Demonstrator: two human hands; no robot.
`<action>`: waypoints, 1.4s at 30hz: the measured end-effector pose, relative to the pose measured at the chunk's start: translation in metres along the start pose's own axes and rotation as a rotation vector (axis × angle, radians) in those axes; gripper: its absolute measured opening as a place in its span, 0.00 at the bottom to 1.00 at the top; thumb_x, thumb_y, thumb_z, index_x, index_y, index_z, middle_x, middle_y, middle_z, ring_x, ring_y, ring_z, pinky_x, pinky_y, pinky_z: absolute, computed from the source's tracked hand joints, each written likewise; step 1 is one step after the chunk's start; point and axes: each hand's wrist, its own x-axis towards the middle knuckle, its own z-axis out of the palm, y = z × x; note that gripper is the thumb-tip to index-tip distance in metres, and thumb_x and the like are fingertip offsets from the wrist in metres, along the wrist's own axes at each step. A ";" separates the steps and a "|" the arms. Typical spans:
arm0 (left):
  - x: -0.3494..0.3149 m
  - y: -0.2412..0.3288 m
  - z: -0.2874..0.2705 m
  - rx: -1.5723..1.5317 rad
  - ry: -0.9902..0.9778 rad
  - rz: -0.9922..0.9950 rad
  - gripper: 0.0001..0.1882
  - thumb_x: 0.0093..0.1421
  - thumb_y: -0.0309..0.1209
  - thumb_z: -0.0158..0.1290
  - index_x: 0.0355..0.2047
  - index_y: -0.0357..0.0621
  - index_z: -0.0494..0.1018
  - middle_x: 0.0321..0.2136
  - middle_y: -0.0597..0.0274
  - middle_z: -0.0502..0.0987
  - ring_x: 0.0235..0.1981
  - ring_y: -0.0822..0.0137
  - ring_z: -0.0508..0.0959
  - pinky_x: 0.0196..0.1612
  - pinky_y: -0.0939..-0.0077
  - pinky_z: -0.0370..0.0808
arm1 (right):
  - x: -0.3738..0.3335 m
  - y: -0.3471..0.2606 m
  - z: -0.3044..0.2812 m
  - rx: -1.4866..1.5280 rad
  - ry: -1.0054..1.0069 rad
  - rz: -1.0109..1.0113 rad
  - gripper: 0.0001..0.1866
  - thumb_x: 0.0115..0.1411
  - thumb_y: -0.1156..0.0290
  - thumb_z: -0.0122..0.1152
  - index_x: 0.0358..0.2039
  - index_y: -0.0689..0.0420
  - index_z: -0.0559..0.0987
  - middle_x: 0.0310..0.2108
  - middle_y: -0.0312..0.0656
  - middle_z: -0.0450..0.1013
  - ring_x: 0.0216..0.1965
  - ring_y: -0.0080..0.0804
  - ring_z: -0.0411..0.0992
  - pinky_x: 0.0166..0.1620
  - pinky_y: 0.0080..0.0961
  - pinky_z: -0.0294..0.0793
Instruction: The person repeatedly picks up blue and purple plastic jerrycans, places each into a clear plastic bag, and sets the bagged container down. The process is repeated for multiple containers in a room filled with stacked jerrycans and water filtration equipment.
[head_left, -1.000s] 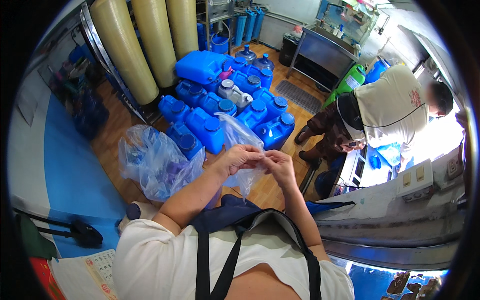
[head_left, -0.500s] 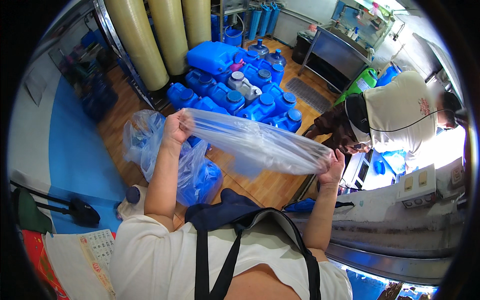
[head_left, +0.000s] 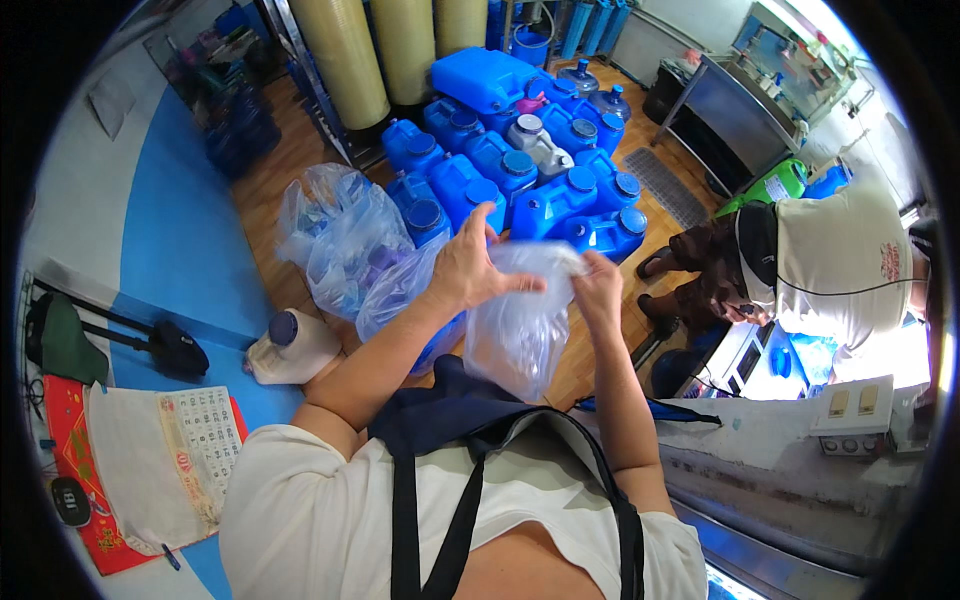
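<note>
A clear plastic bag [head_left: 515, 345] hangs in front of my chest. Its gathered top is pinched in my right hand [head_left: 598, 290], whose fingers are closed on the edge. My left hand [head_left: 468, 265] is beside the bag's upper left, thumb and fingers spread apart, with the thumb over the plastic. Just beyond the left hand stand several blue jerrycans [head_left: 465, 190] with round caps. Below my left forearm sits a filled clear bag [head_left: 400, 300] with blue items inside, partly hidden by the arm.
Another bulging clear bag [head_left: 340, 240] lies on the wooden-look floor at left. A co-worker [head_left: 840, 250] bends over at the right. Tall tan cylinders [head_left: 340, 60] and a metal sink [head_left: 715, 110] stand farther back. A calendar sheet [head_left: 200, 440] is at lower left.
The bag was stretched wide between both hands; now it hangs down from the right hand. My left hand has let go and moved right, and the hands are closer together. The view has shifted left.
</note>
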 end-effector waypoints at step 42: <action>-0.051 -0.337 -0.056 -0.856 -0.233 -1.087 0.15 0.53 0.39 0.59 0.30 0.38 0.77 0.22 0.61 0.74 0.21 0.68 0.74 0.23 0.75 0.70 | 0.127 -0.032 0.097 0.717 -0.829 0.592 0.27 0.54 0.76 0.58 0.56 0.59 0.68 0.42 0.44 0.74 0.40 0.32 0.74 0.44 0.24 0.73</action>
